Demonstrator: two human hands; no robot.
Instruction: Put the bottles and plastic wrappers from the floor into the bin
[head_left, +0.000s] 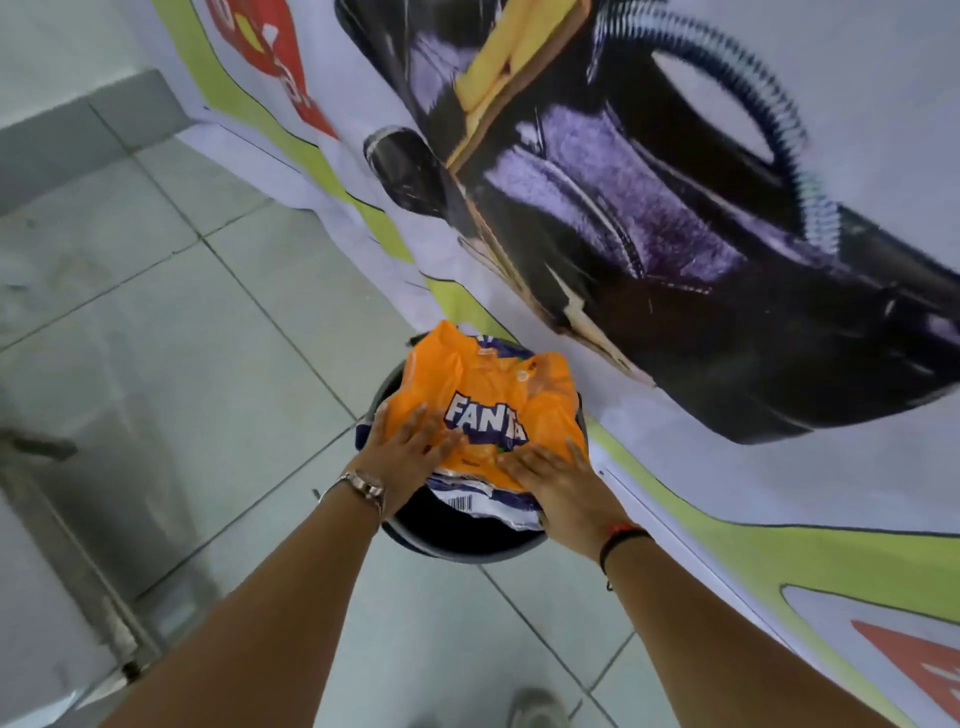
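Observation:
A large crumpled orange Fanta plastic wrapper (493, 400) lies across the mouth of a round dark bin (457, 545) on the tiled floor. My left hand (410, 452) rests flat on the wrapper's left side, fingers spread. My right hand (556, 478) lies flat on its near right edge, fingers together. Both palms press on the wrapper without gripping it. The wrapper covers most of the bin's opening; only the near part of the dark interior shows. No bottles are in view.
A big printed banner (675, 208) with a dark car picture covers the floor or wall right behind the bin. Grey floor tiles (182, 338) spread to the left. A metal frame (78, 545) runs along the left edge. A shoe tip (535, 706) shows at the bottom.

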